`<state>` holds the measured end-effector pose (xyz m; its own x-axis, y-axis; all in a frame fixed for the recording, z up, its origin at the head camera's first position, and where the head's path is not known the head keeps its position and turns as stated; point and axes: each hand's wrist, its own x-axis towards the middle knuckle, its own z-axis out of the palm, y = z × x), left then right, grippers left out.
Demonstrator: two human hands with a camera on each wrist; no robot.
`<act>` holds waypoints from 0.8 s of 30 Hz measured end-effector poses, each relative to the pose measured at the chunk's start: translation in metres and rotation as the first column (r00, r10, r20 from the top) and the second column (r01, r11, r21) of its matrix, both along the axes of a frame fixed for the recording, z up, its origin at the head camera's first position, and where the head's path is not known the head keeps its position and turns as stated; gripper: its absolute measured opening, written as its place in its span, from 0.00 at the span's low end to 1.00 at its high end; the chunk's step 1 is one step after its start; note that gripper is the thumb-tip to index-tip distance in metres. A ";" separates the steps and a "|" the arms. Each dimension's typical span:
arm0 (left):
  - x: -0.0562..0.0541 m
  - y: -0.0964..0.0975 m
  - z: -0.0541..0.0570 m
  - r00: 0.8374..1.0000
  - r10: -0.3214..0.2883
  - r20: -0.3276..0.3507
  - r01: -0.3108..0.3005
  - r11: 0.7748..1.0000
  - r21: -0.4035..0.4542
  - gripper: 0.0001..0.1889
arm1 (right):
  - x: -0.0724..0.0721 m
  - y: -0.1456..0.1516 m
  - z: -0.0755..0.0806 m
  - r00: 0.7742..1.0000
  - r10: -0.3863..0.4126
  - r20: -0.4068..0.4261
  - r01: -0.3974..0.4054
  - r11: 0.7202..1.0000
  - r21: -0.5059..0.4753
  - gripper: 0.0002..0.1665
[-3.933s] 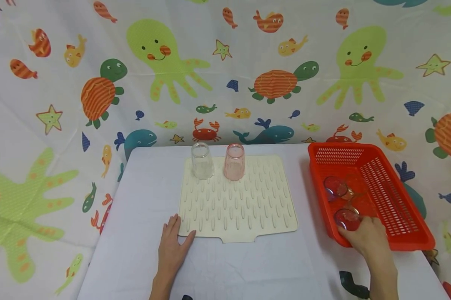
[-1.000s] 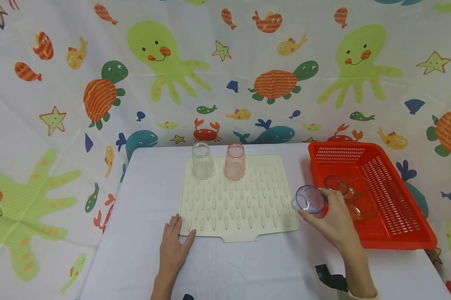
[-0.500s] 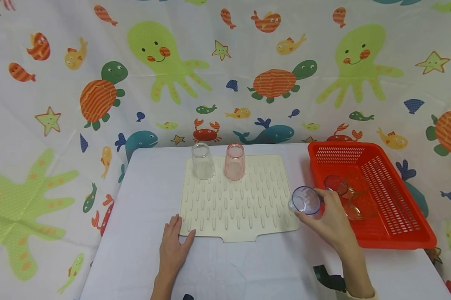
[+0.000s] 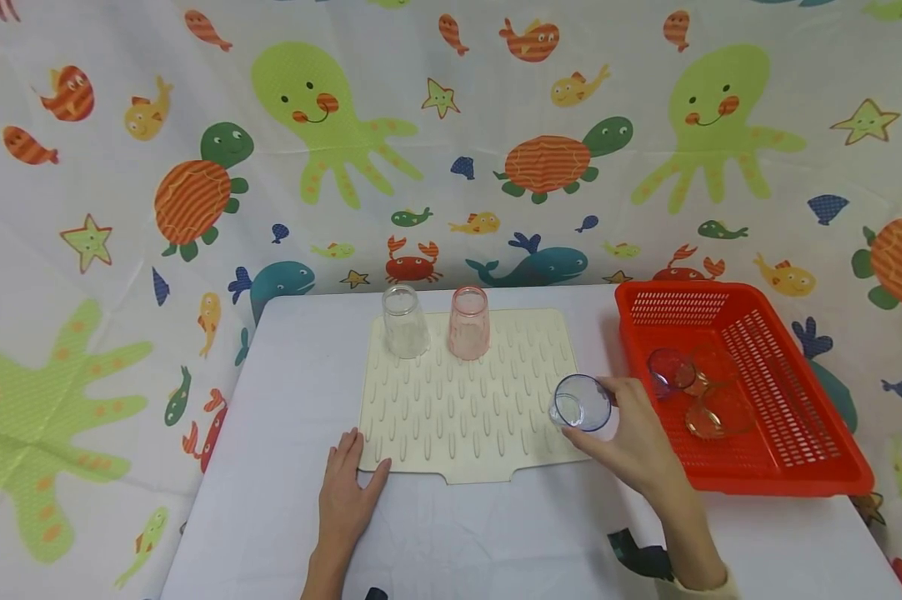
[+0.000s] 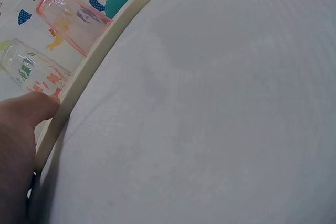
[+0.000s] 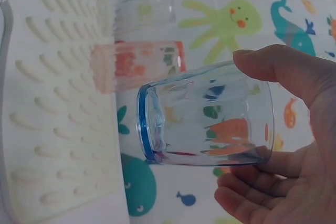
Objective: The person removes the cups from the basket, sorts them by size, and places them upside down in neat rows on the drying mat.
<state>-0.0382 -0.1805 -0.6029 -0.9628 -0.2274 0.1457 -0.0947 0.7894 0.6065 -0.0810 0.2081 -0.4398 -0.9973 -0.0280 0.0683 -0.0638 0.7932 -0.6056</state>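
Observation:
My right hand [image 4: 631, 437] grips a blue-tinted drinking glass [image 6: 205, 119] between thumb and fingers near its rim. In the head view this glass [image 4: 582, 403] overlaps the right side of a cream ridged drying mat [image 4: 481, 417]. The right wrist view shows its thick blue base towards the mat, with a gap between them. My left hand [image 4: 346, 487] rests at the mat's front left corner, its thumb [image 5: 39, 106] on the edge. A clear glass [image 4: 405, 323] and a pink glass [image 4: 469, 325] stand side by side along the mat's back edge.
A red plastic basket [image 4: 811, 475] with slotted walls stands right of the mat. Inside lie a purplish glass [image 4: 668, 369] and amber-tinted glassware [image 4: 709, 417]. White cloth [image 4: 301, 367] covers the table, and a sea-animal curtain [image 4: 436, 175] hangs behind it.
My right hand was in the basket, then came out holding the blue-tinted glass. It has moved left with it to the mat's right side. The left hand stays in place.

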 end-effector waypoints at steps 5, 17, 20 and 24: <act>0.000 0.001 0.001 1.000 0.000 0.009 0.000 1.000 0.001 0.40 | 0.000 -0.010 0.003 1.000 0.028 -0.014 -0.028 1.000 -0.005 0.55; -0.001 -0.002 0.011 0.993 -0.001 0.115 -0.005 0.998 0.056 0.40 | -0.002 -0.025 0.007 0.995 0.097 -0.034 -0.098 0.994 -0.039 0.53; -0.002 -0.001 0.020 0.987 -0.004 0.163 -0.011 0.996 0.086 0.41 | -0.001 -0.027 0.007 0.994 0.104 -0.037 -0.105 0.994 -0.035 0.52; -0.004 0.004 0.036 0.983 -0.019 0.183 -0.009 0.989 0.150 0.42 | -0.002 -0.029 0.007 0.993 0.115 -0.041 -0.116 0.992 -0.040 0.52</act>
